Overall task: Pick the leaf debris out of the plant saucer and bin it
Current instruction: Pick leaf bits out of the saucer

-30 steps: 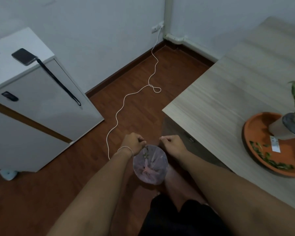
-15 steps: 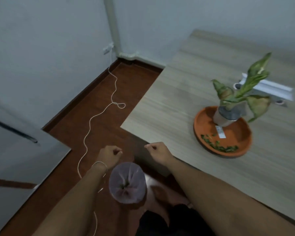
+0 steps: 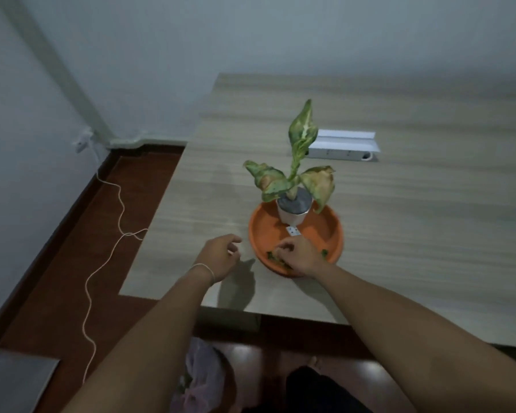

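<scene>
An orange plant saucer sits on the wooden table with a small white pot and leafy plant at its back. Green leaf debris lies along the saucer's near side. My right hand is down inside the saucer, fingers curled onto the debris at its near left. My left hand hovers over the table just left of the saucer, fingers loosely apart and holding nothing. The bin, lined with a pale plastic bag, stands on the floor below the table edge, between my forearms.
A white tag lies in the saucer in front of the pot. A white power strip lies behind the plant. A white cable trails across the red-brown floor to a wall socket. A grey cabinet corner shows at bottom left.
Both hands have left the bin's bag and risen to the table. My right hand has gone into the saucer onto the debris. The view has swung right and up toward the plant.
</scene>
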A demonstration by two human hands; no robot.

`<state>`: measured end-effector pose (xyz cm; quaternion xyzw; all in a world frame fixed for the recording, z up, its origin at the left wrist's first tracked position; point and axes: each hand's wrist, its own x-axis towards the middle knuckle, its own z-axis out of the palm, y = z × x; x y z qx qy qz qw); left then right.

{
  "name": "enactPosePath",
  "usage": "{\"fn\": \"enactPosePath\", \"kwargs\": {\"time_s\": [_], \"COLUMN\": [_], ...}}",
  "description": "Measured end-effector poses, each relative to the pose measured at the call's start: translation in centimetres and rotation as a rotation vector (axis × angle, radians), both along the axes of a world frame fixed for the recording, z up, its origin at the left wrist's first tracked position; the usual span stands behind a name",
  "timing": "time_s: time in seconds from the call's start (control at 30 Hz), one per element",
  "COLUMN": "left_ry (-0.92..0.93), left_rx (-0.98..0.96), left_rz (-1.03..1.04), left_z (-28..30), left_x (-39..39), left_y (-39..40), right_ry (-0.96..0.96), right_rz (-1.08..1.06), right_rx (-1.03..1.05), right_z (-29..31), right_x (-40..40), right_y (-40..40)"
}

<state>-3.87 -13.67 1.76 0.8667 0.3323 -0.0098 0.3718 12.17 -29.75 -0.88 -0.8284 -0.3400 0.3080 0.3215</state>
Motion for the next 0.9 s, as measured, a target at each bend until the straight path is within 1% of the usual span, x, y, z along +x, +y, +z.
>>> {"fn": "enactPosePath", "kwargs": {"time_s": [0.07,0.13,0.23,0.3,0.4,0.43,0.57,0.63,0.73,0.9], "left_ry": [0.046,0.111,0.219,0.316,0.450,0.479,0.529,0.531,0.515,0.476], "left_rx": [0.009,0.046,0.049,0.072,0.204,0.230,0.222,0.240,0.226,0.237], "left_rz": [-0.079,-0.147,-0.179,-0.248,-0.390,-0.422,-0.530,-0.564,-0.578,-0.575], "left_z": [-0.3,-0.7,-1.6,-2.5,-3.6,-4.0,-5.0,-5.3,-5.9,-6.8], "left_x": [3.2,5.8,8.5,9.6,10.5,10.7,11.7,12.3,13.1,13.7], "left_y": [-0.8,-1.4,-2.0,-2.2,-2.1,-2.1,-2.8,-3.0,-3.4,-4.4], "right_ry": [-0.030,-0.055,-0.133,-0.204,-0.332,-0.359,-0.382,-0.394,-0.433,-0.347], "right_rz": [0.004,0.057,0.250,0.358,0.490,0.537,0.726,0.752,0.727,0.670], "right_rx": [-0.081,-0.152,-0.241,-0.281,-0.313,-0.327,-0.340,-0.321,-0.291,-0.303], "right_z": [-0.2,-0.8,-1.8,-2.6,-3.7,-4.0,-4.7,-4.9,-5.7,-6.2], "right_x": [2.2,3.9,5.5,6.0,6.4,6.6,7.5,7.5,7.3,6.9], "right_y": [-1.1,-1.8,-1.9,-1.7,-1.2,-0.9,0.0,0.0,0.1,0.2]}}
